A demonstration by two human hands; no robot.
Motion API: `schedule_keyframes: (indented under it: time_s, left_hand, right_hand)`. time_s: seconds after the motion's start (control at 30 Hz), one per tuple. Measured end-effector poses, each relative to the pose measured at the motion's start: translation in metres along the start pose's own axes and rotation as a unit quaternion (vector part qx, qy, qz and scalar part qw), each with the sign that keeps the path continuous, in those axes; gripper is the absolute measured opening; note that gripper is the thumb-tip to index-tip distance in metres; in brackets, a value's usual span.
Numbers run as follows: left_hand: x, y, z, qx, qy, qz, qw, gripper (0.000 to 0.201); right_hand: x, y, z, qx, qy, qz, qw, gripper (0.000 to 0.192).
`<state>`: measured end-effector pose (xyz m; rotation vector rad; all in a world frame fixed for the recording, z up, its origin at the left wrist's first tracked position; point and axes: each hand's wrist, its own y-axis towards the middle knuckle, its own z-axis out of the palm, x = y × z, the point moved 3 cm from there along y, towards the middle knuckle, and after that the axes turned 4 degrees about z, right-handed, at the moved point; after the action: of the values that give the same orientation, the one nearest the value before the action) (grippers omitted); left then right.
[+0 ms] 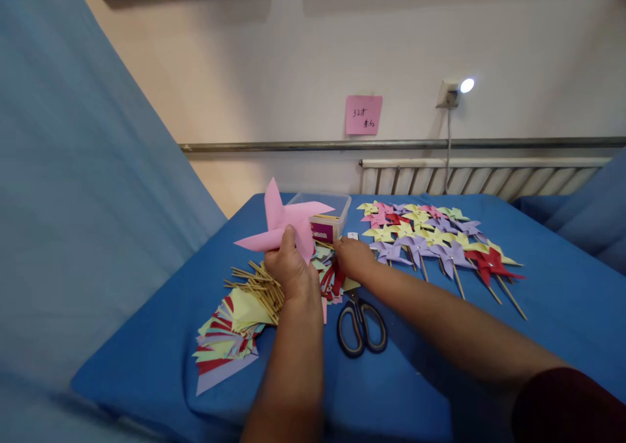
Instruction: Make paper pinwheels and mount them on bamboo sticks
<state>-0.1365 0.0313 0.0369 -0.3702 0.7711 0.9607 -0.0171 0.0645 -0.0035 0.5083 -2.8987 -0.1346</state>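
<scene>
- Two bare hands work over a counter draped in a blue cloth.
- The left hand is raised a little above the cloth and pinches a pink folded-paper pinwheel head from below, thumb up against its centre; the pinwheel's points spread left, up and right.
- The right hand rests low on a small heap of cut paper pieces in red, yellow and green, fingers curled down into it; whether it grips a piece cannot be told.
- A clear plastic box with a purple label stands just behind the pink pinwheel, partly hidden by it.
- A bundle of thin wooden sticks lies just left of the left wrist, on a fanned stack of coloured paper squares.
- A pair of black-handled scissors lies closed on the cloth between the two forearms.
- Finished paper pinwheels on sticks, yellow, purple, pink and red, lie in rows to the right of the right hand.
- A pink paper note hangs on the wall behind.
</scene>
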Motion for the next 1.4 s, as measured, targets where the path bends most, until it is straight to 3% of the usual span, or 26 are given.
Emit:
schedule_keyframes:
  time_s: [0.17,0.37,0.57,0.7,0.83,1.03,1.27,1.4]
  left_hand:
    - [0.003,-0.002,0.000,0.020,0.005,-0.011,1.000,0.035]
    - [0.006,-0.004,0.002,0.034,0.002,-0.030,0.999,0.033]
    - [0.008,-0.007,0.003,0.041,0.018,-0.028,0.999,0.035]
    - [0.009,-0.013,0.005,0.048,0.025,-0.031,0.998,0.033]
    - [0.011,-0.013,0.007,0.049,0.042,-0.014,0.998,0.031]
    - [0.008,-0.004,0.006,0.037,0.022,0.009,0.999,0.036]
    - [0.006,-0.004,0.005,0.034,0.030,0.014,0.999,0.038]
    - [0.006,-0.005,0.006,0.036,0.030,0.012,0.999,0.037]
  right_hand:
    - [0.006,0.015,0.008,0.017,-0.003,0.002,1.000,0.022]
    - [0.002,0.007,-0.001,0.007,0.007,0.029,1.000,0.028]
    - [-0.032,-0.014,-0.018,-0.021,0.046,0.092,0.994,0.038]
    - [-0.050,-0.035,-0.013,-0.011,0.058,0.097,0.994,0.028]
    - [-0.038,-0.047,-0.007,-0.013,0.052,0.070,0.996,0.025]
    - [-0.012,-0.034,0.001,-0.006,0.023,0.047,0.999,0.030]
    - [-0.011,-0.025,0.014,0.005,0.005,0.052,0.999,0.028]
    - [-0.012,-0.026,0.010,-0.007,0.013,0.047,0.999,0.025]
